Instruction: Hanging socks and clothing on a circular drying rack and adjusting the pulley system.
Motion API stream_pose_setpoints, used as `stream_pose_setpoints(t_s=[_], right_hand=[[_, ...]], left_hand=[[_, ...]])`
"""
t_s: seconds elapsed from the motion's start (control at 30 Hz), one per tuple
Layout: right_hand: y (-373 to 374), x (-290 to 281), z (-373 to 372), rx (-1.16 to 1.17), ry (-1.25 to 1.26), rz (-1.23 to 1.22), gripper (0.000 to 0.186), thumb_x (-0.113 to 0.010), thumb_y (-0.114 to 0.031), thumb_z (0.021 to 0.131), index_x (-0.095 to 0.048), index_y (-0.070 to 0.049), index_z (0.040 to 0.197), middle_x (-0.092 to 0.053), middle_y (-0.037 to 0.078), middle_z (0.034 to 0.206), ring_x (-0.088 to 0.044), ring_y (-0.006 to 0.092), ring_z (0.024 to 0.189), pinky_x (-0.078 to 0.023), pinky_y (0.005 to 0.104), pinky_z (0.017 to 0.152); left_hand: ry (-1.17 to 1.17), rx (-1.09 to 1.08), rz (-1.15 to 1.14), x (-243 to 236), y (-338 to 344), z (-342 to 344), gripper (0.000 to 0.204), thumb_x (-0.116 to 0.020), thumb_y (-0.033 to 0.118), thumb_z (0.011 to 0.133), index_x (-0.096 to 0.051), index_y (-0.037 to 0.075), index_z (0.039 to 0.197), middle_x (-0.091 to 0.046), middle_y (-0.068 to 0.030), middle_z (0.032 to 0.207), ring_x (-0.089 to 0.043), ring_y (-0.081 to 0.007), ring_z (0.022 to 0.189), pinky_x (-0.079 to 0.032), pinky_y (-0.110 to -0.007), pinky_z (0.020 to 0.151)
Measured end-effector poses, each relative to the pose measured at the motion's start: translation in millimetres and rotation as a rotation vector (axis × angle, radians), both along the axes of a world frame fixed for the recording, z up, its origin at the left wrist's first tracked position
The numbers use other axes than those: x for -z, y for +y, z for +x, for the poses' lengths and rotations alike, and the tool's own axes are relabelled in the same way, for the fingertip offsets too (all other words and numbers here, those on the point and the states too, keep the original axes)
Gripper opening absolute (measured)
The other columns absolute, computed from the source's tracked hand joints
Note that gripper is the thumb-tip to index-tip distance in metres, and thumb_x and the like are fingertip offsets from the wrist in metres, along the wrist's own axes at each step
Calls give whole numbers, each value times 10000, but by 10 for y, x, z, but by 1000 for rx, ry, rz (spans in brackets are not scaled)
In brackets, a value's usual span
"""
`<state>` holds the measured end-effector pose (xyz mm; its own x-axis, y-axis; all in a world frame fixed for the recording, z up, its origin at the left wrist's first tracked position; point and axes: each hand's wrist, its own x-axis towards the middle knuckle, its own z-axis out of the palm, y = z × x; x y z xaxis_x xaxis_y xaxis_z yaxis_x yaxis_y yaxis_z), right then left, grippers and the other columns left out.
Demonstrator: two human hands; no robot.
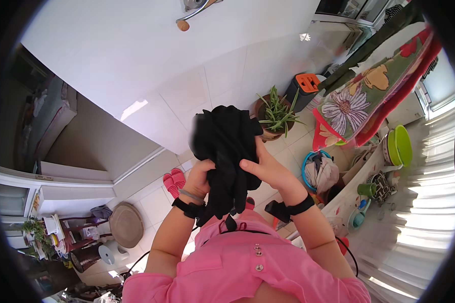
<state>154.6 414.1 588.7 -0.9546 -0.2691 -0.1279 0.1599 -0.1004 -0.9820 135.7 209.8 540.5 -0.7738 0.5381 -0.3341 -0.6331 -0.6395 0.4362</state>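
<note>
A bunched black cloth garment [230, 146] hangs between my two hands in front of my body; its exact kind cannot be made out. My left hand [201, 178] grips its left side, the fingers mostly hidden behind the folds. On the other side my right hand [268, 164] holds the fabric, thumb laid over the front and fingers tucked behind. The lower end of the cloth dangles down toward my pink top. Both wrists wear black bands, and my left one also has a grey band.
A potted green plant [277, 113] and a dark bin with an orange lid [307, 83] stand by the white door. A flowered cloth [356, 101] hangs at right, above a blue basin [307, 174] of laundry. Pink slippers [174, 182] lie left, near a round stool [126, 224].
</note>
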Motion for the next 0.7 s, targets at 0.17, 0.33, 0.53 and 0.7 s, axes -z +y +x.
stream_pose_setpoints(t_s=[0.17, 0.33, 0.53, 0.7], right_hand=[[-279, 223, -62, -205, -104, -33, 888, -695, -294, 843, -143, 64, 1440, -373, 202, 1395, -381, 244, 1283, -320, 324, 1063], [-627, 530, -120, -338, -447, -244, 671, -608, -175, 895, -244, 5, 1428, -445, 151, 1344, -449, 205, 1216, -392, 307, 998], [-1227, 605, 8, -422, -409, -132, 582, -587, -138, 908, -303, -24, 1403, -490, 107, 1292, -484, 174, 1163, -413, 299, 967], [-1788, 683, 40, -477, -456, -115, 588, -571, -198, 935, -286, -63, 1432, -461, 78, 1347, -462, 160, 1208, -381, 301, 1010]], left_hand=[[-57, -165, -9, 228, -218, 376, 333, -579, 44, 771, -596, -51, 1090, -670, -146, 992, -668, -243, 875, -562, -351, 786], [-166, -314, 24, 228, -544, 735, 397, -619, 39, 776, -558, -22, 1164, -643, -120, 1066, -644, -244, 951, -527, -351, 873], [-104, -501, -135, 306, -876, 948, 394, -593, 29, 788, -549, -36, 1173, -642, -129, 1064, -649, -253, 944, -530, -358, 867], [-13, -551, -247, 257, -1342, 949, 407, -638, 53, 818, -521, -15, 1202, -610, -78, 1089, -606, -197, 987, -502, -325, 874]])
